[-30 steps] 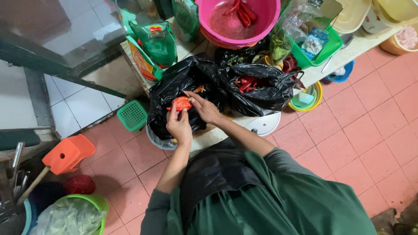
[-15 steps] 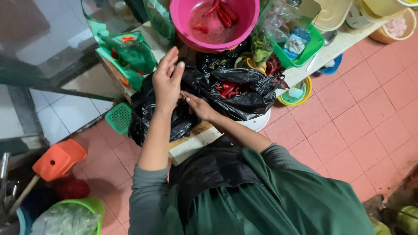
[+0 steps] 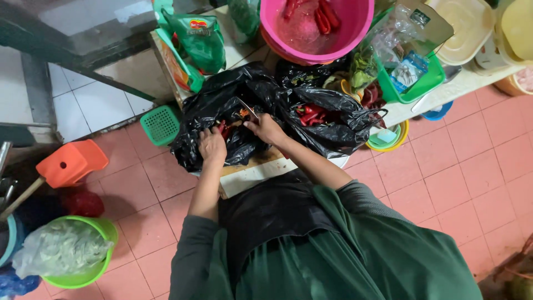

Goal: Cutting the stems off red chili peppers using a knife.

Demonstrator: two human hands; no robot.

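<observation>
Nearest: person in green top and dark apron, standing on pink floor tiles (image 3: pixel 461 166).

Left hand (image 3: pixel 212 145): fingers curled together over a red chilli (image 3: pixel 223 129) at the mouth of the near black plastic bag (image 3: pixel 211 119); grip looks closed on it, though the fingertips are partly hidden.

Right hand (image 3: pixel 268 129): pinched on a knife (image 3: pixel 247 109), blade angled over the same bag.

Cutting board (image 3: pixel 252 169): under the bag, edge showing.

Second black bag (image 3: pixel 333 119), just right: many whole red chillies (image 3: pixel 312 114) inside, so judged plenty left to trim.

Beyond: pink basin (image 3: pixel 316 28) of water holding several red chillies (image 3: pixel 325 16), judged the finished lot, small so far.

Left edge: orange stool (image 3: pixel 71 163), green bucket (image 3: pixel 83 261).
</observation>
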